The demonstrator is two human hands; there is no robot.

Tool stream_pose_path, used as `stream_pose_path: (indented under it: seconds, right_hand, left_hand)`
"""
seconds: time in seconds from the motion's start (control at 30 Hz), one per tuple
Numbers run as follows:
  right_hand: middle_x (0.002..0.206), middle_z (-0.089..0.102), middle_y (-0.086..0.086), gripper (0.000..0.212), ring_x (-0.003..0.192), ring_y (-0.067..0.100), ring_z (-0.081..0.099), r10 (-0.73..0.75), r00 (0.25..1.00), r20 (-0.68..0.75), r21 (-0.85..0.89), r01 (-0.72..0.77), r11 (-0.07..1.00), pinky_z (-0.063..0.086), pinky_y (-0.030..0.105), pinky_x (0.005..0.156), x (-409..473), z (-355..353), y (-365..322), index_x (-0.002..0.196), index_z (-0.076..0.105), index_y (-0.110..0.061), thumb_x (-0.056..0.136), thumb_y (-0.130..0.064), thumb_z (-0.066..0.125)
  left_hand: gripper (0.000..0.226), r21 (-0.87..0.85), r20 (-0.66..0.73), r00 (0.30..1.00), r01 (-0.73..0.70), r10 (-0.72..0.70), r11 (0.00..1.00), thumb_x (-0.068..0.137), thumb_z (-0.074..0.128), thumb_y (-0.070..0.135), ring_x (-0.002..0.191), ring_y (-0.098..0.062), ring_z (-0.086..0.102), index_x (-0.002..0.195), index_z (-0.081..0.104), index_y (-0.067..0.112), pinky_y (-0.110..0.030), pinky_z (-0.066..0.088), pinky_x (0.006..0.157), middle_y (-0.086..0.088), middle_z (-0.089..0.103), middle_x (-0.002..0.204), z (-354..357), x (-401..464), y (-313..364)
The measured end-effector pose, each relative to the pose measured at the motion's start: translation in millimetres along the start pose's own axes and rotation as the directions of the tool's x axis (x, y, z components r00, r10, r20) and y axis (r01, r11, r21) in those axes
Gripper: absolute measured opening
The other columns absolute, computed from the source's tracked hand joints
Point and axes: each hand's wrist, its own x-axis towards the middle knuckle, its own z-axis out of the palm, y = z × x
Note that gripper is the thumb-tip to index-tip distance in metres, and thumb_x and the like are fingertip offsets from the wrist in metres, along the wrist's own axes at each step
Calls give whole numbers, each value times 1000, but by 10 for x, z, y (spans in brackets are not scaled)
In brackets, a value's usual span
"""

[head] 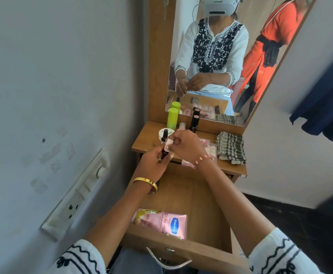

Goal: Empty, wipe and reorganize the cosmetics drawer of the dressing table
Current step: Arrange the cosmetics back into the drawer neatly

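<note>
The wooden drawer (207, 194) stands pulled out below the dressing table top (148, 139). A pink Vaseline lotion tube (161, 222) lies in its front left corner. Above the drawer's back edge, my left hand (153, 165) grips a small dark bottle (164, 153). My right hand (185, 145) pinches a small pale piece (169, 144) against the bottle's top. On the table top stand a green bottle (172, 118), a white jar (166, 133), a dark nail polish bottle (164, 135), a black tube (194, 123) and a clear pack of pink items (211, 148).
A checked cloth (231, 148) lies folded on the table's right side. The mirror (221, 56) behind shows me and another person in orange. A switch panel (78, 194) is on the wall at left. Dark fabric (327, 107) hangs at right.
</note>
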Motion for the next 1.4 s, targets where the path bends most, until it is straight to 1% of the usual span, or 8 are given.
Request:
stream_pose_path:
  seconds: [0.2,0.23,0.3,0.43,0.57,0.7,1.27,1.4]
  right_hand:
    - [69,61,-1,20,72,22,54,91,996,-19,352,-79,933,47,28,69,180,-91,22,69,65,-14,88,-18,59]
    - [67,60,-3,17,68,18,54,123,991,-58,345,-96,934,47,24,66,236,-83,43,75,66,-12,88,-20,59]
    - [79,58,0,18,73,14,52,141,985,-101,209,-118,971,40,18,66,345,-24,63,98,67,-9,86,-22,62]
    - [109,63,11,37,112,27,47,97,995,3,-40,-97,994,41,31,95,518,196,-10,122,56,-15,87,-21,61]
    - [88,53,9,21,110,28,50,87,996,-19,-199,-89,976,39,37,100,531,318,-38,107,64,-15,87,-15,58]
    - [124,41,18,22,102,32,56,67,998,-4,-204,-66,977,42,22,89,521,244,21,105,65,-9,86,-2,55]
    - [112,62,17,26,107,32,56,26,993,111,-491,32,871,46,42,93,754,139,-89,112,59,-4,92,-19,51]
    - [115,62,10,26,112,29,55,96,971,219,-615,61,786,33,46,97,787,355,-107,112,58,-11,93,-16,42]
  left_hand:
    - [32,-79,-85,993,73,-79,994,83,64,23,81,-11,56,112,61,11,-17,43,69,7,59,89,-103,17,34]
    - [35,-80,-100,990,93,-101,992,83,64,23,83,-11,55,116,60,10,-18,42,71,7,57,92,-123,32,25]
    - [39,-84,-109,984,131,-140,988,84,62,22,90,-11,53,121,57,9,-23,42,79,5,57,99,-156,60,-8]
    - [36,-115,-99,976,185,-196,976,85,61,18,96,-15,56,120,58,11,-24,42,83,-1,62,108,-199,110,-72]
    - [32,-172,-61,971,218,-231,961,85,61,15,96,-16,56,117,60,12,-27,45,84,-5,63,113,-213,132,-88]
    - [34,-196,-48,971,222,-236,955,84,61,14,99,-15,56,119,60,12,-27,45,87,-4,63,114,-227,146,-99]
    - [34,-256,-117,945,269,-306,929,85,61,13,107,-24,56,118,60,10,-38,44,97,-9,62,118,-254,287,-35]
    - [28,-274,-183,932,258,-314,926,85,60,12,94,-21,58,112,62,7,-30,46,82,-8,65,104,-382,283,-100]
